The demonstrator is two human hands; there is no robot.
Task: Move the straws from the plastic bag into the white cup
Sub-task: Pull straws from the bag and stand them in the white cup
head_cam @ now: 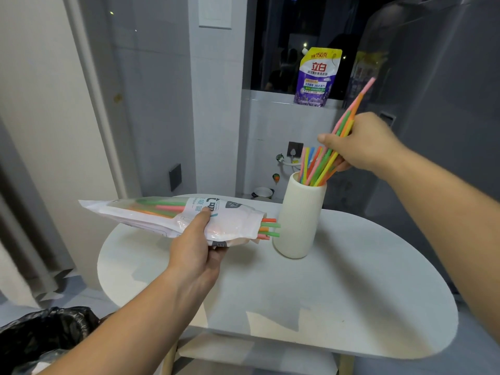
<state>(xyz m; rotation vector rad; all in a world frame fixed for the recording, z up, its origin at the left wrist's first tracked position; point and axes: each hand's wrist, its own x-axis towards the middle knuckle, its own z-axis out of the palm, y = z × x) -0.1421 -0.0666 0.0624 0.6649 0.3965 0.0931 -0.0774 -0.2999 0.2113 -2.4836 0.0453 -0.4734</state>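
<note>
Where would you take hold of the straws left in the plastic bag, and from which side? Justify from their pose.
Pinch the bare straw ends poking out of the plastic bag, coming from the right, on the white cup side. The left hand holds the bag roughly level, mouth rightward, so they likely slide out lengthwise.

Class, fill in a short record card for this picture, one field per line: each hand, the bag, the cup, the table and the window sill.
left hand: holds the plastic bag roughly level over the table
right hand: grips a bundle of straws, lower ends inside the white cup
plastic bag: open end faces the cup; straw ends stick out of it
white cup: upright on the table
table: white, rounded
window sill: purple detergent pouch standing
</note>
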